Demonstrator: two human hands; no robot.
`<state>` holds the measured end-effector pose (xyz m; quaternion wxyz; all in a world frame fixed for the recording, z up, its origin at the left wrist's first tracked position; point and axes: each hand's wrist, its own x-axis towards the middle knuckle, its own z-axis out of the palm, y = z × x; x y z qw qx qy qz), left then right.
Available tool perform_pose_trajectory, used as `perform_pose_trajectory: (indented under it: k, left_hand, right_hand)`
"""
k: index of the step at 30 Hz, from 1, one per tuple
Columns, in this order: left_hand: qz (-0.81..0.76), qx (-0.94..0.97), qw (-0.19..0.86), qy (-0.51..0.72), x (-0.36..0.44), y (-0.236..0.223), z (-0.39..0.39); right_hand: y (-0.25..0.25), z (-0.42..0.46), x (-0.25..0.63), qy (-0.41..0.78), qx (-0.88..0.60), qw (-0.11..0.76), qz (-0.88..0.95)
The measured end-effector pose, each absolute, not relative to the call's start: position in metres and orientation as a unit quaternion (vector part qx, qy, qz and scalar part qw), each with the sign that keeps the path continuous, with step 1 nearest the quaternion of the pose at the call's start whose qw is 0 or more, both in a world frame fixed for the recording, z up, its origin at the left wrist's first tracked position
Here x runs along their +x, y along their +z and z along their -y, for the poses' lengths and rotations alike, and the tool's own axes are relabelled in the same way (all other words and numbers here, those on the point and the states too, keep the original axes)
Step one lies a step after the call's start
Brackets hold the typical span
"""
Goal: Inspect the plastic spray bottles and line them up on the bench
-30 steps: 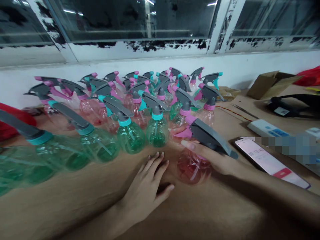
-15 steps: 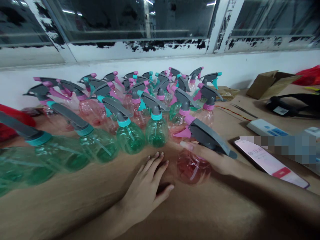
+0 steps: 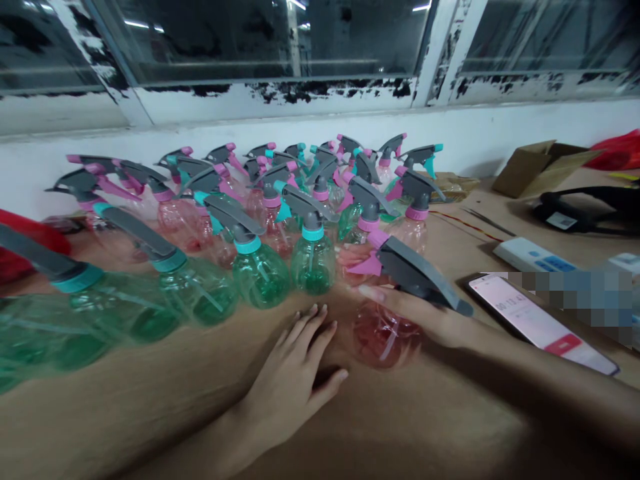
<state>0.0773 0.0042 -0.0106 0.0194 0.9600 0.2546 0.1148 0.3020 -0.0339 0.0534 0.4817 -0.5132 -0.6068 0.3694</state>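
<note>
A clear pink spray bottle stands upright on the tabletop, with a grey trigger head and a pink nozzle and trigger pointing left. Around its neck, just under the head, is my right hand; the thumb lies across the front and the fingertips show behind. My left hand rests flat on the table to the left of this bottle, fingers apart and holding nothing. Just beyond the left fingertips stands a green spray bottle with a turquoise collar, and another green spray bottle is beside it.
Several more pink and green spray bottles crowd toward the wall. On the right lie a phone showing a timer, a white device with blue markings, tweezers, a black headband-like item and an open cardboard box. Red plastic is at far left.
My right thumb has slid very slightly left and down, and the fingertips behind the bottle have shifted a little. The bottle and my left hand stay in place.
</note>
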Motion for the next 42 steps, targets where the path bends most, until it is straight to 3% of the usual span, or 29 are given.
perform_pose_trajectory:
  k: [6, 17, 42]
  left_hand:
    - [-0.254, 0.960, 0.019, 0.114, 0.0782, -0.0100, -0.0043]
    - [-0.244, 0.961, 0.014, 0.131, 0.0778, -0.0091, -0.0048]
    - [-0.247, 0.961, 0.006, 0.120, 0.0773, -0.0120, -0.0053]
  right_hand:
    - [0.0540, 0.0333, 0.3012, 0.342, -0.511, 0.511, 0.601]
    - [0.0553, 0.0312, 0.3016, 0.418, -0.480, 0.478, 0.605]
    - [0.0506, 0.0304, 0.3033, 0.403, -0.464, 0.487, 0.621]
